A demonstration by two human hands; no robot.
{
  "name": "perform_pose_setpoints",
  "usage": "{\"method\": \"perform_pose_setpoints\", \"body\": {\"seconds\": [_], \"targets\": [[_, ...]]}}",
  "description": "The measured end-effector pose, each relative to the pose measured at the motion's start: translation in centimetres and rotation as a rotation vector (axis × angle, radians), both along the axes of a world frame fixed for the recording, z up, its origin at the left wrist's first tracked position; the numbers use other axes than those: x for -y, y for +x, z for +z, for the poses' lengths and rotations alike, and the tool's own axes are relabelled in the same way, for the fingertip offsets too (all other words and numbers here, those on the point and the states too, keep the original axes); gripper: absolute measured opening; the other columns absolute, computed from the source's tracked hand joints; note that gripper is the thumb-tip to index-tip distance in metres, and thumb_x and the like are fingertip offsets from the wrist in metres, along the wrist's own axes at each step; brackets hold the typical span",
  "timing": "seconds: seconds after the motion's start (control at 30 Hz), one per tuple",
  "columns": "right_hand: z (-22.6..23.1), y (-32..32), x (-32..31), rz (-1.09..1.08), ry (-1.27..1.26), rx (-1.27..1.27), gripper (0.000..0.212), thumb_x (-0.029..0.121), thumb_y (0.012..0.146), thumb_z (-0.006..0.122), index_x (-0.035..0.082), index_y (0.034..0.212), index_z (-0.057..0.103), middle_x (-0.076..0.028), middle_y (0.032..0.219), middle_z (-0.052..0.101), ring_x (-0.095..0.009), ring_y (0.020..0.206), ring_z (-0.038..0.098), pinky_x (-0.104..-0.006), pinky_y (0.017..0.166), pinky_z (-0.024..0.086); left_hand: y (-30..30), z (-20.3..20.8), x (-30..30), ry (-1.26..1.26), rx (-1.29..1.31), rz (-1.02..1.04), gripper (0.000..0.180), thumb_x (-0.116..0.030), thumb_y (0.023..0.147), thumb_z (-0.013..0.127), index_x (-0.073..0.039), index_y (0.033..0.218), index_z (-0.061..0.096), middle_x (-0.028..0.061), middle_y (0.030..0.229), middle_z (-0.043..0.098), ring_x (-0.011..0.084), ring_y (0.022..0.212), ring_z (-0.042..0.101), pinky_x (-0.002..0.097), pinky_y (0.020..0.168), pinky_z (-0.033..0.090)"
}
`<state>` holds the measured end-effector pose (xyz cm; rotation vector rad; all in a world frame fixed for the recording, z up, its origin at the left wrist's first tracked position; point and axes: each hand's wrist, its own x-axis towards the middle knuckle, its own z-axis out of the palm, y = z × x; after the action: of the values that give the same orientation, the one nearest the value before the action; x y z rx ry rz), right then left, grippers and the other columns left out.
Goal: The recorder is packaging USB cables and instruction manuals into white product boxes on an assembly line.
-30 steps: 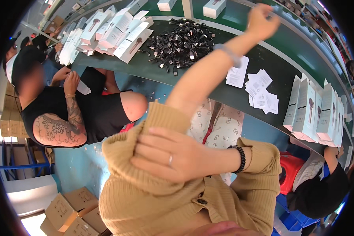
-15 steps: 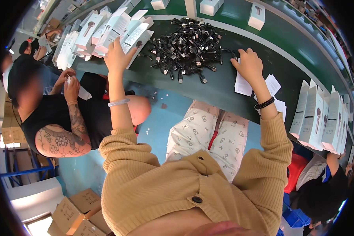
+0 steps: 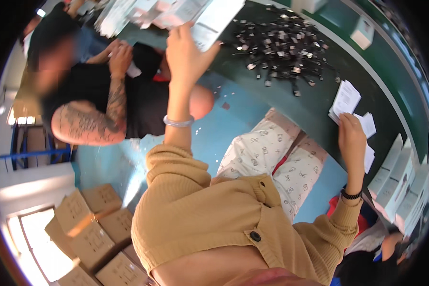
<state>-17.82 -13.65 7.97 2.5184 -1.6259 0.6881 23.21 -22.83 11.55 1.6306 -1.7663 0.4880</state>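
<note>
My left hand (image 3: 188,59) is at the upper left, thumb and fingers curved around the lower end of a white carton (image 3: 219,21), which tilts up to the right at the table edge. My right hand (image 3: 352,136) is at the right of the table, fingertips pinched on the near end of a small stack of white paper leaflets (image 3: 346,97). More leaflets (image 3: 368,125) lie beside that hand, partly hidden by it. A heap of short black cables (image 3: 286,45) with metal plugs lies on the dark green table between my hands. The picture is blurred.
Several white cartons (image 3: 395,183) stand upright at the right end of the table; others (image 3: 176,12) crowd the far left. A carton (image 3: 363,32) sits on the back ledge. A co-worker (image 3: 90,95) sits at my left. Brown cardboard boxes (image 3: 93,238) are stacked at the lower left.
The head view has turned, shifting the scene. My right hand has drawn back from the cables' edge to the leaflets and closed on them. My left hand stays at the carton, now tilted further outward.
</note>
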Motion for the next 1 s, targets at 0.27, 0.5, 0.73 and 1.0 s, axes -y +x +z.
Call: {"method": "perform_pose_setpoints", "body": {"seconds": [0.27,0.5,0.73,1.0], "targets": [[0.1,-0.2,0.3,-0.035,0.198,0.28,0.011,0.009,0.077,0.068,0.001,0.081,0.061,-0.012,0.08,0.061,-0.028,0.072,0.058,-0.0339,0.065,0.046,-5.9,3.2,-6.5,0.335,-0.713,-0.419,0.076,-0.026,0.064,0.08,-0.003,0.121,0.035,0.0206,0.106,0.06,0.0294,0.085,0.063,0.0384,0.075,0.051],[2.0,-1.2,-1.1,-0.222,-0.085,0.344,0.014,0.012,0.084,0.066,0.0,0.09,0.062,-0.015,0.088,0.066,-0.027,0.077,0.066,-0.0319,0.065,0.05,-11.6,-3.2,-12.3,0.892,-1.111,-0.952,0.086,-0.014,0.061,0.082,-0.001,0.132,0.036,0.0092,0.118,0.052,0.0169,0.113,0.048,0.03,0.099,0.035],[10.5,-4.0,-9.3,-0.125,-0.085,1.027,0.018,0.0,0.089,0.059,-0.004,0.106,0.059,-0.013,0.086,0.068,-0.015,0.061,0.065,-0.019,0.049,0.041,-13.0,-8.9,-12.8,1.157,-1.1,-1.081,0.081,-0.015,0.063,0.082,0.0,0.132,0.042,0.0077,0.123,0.051,0.0171,0.116,0.047,0.0313,0.101,0.035],[11.5,-2.2,-9.3,-0.162,0.209,1.049,0.025,-0.001,0.086,0.062,-0.004,0.111,0.058,-0.013,0.09,0.068,-0.013,0.059,0.062,-0.0187,0.049,0.042,-14.8,-11.8,-12.9,1.343,-1.057,-1.204,0.091,-0.017,0.062,0.084,0.0,0.138,0.036,0.009,0.128,0.05,0.0189,0.121,0.045,0.033,0.104,0.033]]}}
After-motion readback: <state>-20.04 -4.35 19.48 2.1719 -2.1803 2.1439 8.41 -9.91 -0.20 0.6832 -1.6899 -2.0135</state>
